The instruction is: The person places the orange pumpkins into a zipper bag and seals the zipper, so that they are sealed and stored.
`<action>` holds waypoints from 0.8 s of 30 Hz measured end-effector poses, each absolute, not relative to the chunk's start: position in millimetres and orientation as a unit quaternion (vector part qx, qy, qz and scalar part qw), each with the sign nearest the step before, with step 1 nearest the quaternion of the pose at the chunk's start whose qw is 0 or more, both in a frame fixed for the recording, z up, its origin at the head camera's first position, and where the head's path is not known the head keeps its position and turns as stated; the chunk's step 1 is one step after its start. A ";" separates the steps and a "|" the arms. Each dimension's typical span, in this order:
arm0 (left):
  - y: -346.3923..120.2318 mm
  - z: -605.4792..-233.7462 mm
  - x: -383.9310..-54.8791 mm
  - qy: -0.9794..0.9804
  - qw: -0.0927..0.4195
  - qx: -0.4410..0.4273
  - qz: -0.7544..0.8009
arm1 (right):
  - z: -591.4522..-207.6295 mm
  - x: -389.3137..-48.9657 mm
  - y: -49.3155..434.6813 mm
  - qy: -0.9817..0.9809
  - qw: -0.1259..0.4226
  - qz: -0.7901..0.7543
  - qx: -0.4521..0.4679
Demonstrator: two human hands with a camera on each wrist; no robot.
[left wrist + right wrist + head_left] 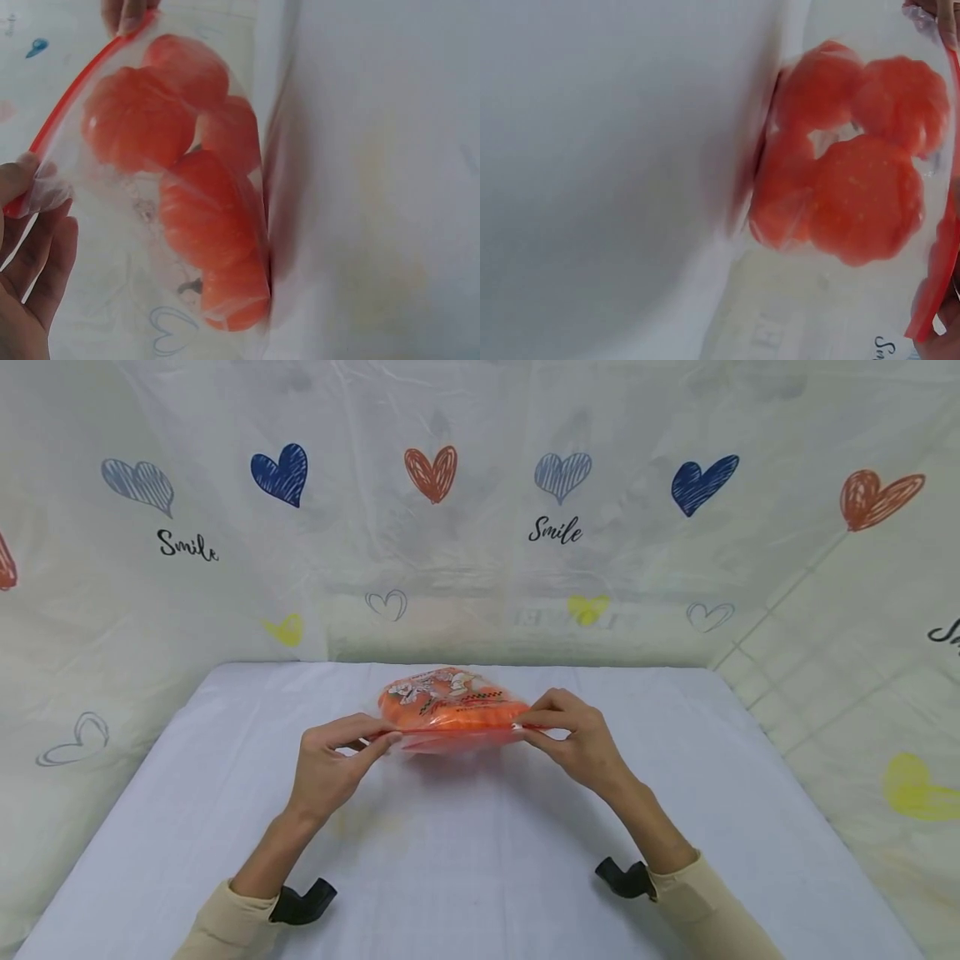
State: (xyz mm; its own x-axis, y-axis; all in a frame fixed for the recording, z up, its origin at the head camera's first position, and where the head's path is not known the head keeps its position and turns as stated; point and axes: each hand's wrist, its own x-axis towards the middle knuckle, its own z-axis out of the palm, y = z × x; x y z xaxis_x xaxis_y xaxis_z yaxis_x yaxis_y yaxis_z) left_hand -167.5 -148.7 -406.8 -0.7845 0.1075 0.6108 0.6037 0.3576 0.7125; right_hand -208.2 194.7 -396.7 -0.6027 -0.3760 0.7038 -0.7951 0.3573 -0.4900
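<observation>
A clear zip bag with a red closure strip stands on the white table, its printed side facing up and away. Inside are several orange, ribbed, pumpkin-like pieces, also plain in the right wrist view as orange pieces. My left hand pinches the left end of the red strip between thumb and fingers. At the other end, my right hand pinches the strip the same way. The strip runs between both hands along the bag's top edge.
A white cloth covers the table. Behind it hangs a pale sheet printed with hearts and the word Smile. Black curved pieces sit at the wrists by the beige sleeves.
</observation>
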 end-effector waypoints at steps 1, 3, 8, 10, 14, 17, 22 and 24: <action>-149.0 -406.5 -167.6 -0.788 0.238 -0.225 -0.521 | -396.7 -208.2 195.5 -0.787 0.247 0.427 0.372; -149.5 -406.1 -167.5 -0.788 0.239 -0.226 -0.520 | -396.8 -208.0 197.5 -0.787 0.251 0.423 0.372; -152.0 -406.6 -168.1 -0.788 0.249 -0.227 -0.516 | -395.9 -208.5 203.3 -0.789 0.264 0.414 0.368; -153.3 -407.0 -168.5 -0.786 0.253 -0.228 -0.516 | -395.5 -209.0 206.2 -0.790 0.268 0.411 0.367; -155.8 -407.3 -168.5 -0.784 0.257 -0.227 -0.517 | -395.9 -210.2 213.0 -0.793 0.270 0.414 0.357; -156.9 -407.1 -167.7 -0.785 0.256 -0.225 -0.517 | -396.5 -211.0 216.0 -0.795 0.268 0.417 0.350; -157.1 -408.4 -167.0 -0.786 0.255 -0.222 -0.518 | -397.5 -212.4 219.6 -0.799 0.267 0.414 0.345; -157.0 -409.2 -167.3 -0.785 0.255 -0.222 -0.520 | -398.5 -213.3 222.3 -0.802 0.265 0.412 0.340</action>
State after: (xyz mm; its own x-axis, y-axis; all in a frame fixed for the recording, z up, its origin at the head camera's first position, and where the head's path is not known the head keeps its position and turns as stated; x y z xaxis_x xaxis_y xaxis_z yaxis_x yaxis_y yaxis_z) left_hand -167.3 -157.0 -409.2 -0.7718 0.0835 0.6304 0.6129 0.3614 0.7026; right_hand -213.3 222.3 -398.5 -0.6275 -0.3276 0.7063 -0.7649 0.4286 -0.4808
